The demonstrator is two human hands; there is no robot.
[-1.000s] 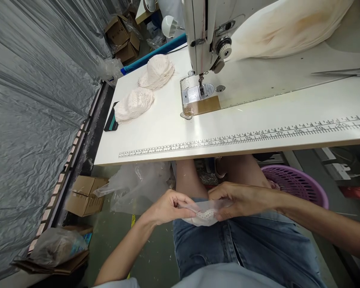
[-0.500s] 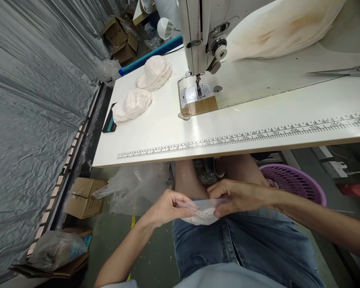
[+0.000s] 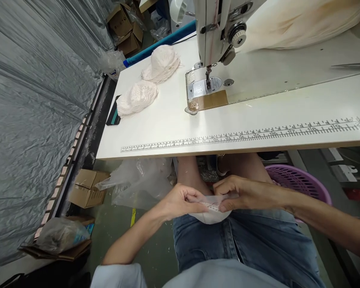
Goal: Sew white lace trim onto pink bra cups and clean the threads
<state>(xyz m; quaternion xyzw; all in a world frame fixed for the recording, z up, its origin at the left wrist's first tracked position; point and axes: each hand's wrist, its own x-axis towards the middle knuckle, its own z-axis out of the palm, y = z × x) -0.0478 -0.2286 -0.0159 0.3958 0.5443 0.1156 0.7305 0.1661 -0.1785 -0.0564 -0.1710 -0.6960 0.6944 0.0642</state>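
Observation:
Over my lap I hold a small white fabric piece (image 3: pixel 211 217) with a dotted lace edge and a sheer strip along its top. My left hand (image 3: pixel 186 201) pinches its left side between thumb and fingers. At the right end, my right hand (image 3: pixel 235 194) grips the same edge, its fingers curled. The two hands are close together, below the table's front edge. Past that edge stands a sewing machine (image 3: pixel 208 76) with its needle over the metal plate. Two piles of cream lace pieces, a nearer pile (image 3: pixel 138 99) and a farther pile (image 3: pixel 162 63), lie on the table's left.
A printed ruler (image 3: pixel 243 136) runs along the front of the white table (image 3: pixel 168 124). Scissors (image 3: pixel 352 65) and a large cream fabric bundle (image 3: pixel 303 24) lie at right. Below are a purple basket (image 3: pixel 300 182), clear plastic (image 3: pixel 138 184) and a cardboard box (image 3: pixel 88 188).
My hands have drawn closer together along the lace edge, and more of the white fabric's lower part hangs in view. The camera view has shifted slightly.

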